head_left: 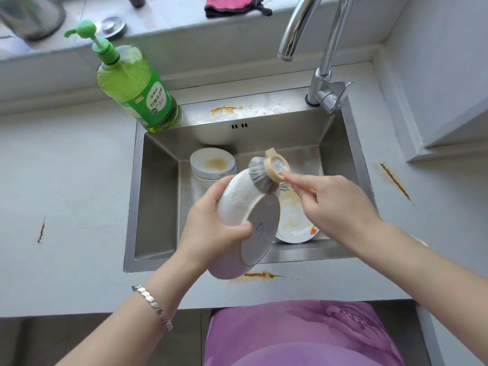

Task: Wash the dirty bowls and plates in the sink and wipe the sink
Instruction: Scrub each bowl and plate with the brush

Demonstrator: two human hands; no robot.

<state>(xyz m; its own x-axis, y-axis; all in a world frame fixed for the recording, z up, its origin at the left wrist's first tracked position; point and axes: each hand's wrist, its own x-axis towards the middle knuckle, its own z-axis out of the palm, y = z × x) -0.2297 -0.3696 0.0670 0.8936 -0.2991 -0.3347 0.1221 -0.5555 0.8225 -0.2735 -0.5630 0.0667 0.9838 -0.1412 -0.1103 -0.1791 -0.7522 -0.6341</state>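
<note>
While the left hand (211, 228) grips the white bowl (237, 204) at frame centre, fingers curled round the wall and thumb across the foot, the right hand (335, 204) pinches the wooden handle of a dish brush (260, 174). Index finger lies extended along the handle. Grey bristles press on the bowl's outer wall, upper side.

Orientation: bowl turned on its side. Foot ring faces right and toward the camera; mouth faces away to the left, hidden. Foot-to-mouth axis runs roughly right to left; the rim's long span runs upper right to lower left. Judged reason: tipping exposes the outside to the brush and lets water run off into the sink (158, 207) below. The bowl's lower edge overhangs the front rim.

In the basin: stacked bowls (212, 163) with a brown smear, above centre; a stained plate (293, 220) just right of the held bowl, partly behind it. Both look unwashed.

Green soap bottle (137, 88) stands at the sink's upper left corner, within reach. Tap (324, 70), upper right; no water seen. Orange stains (225, 110) on the back rim, so wiping not yet done.
</note>
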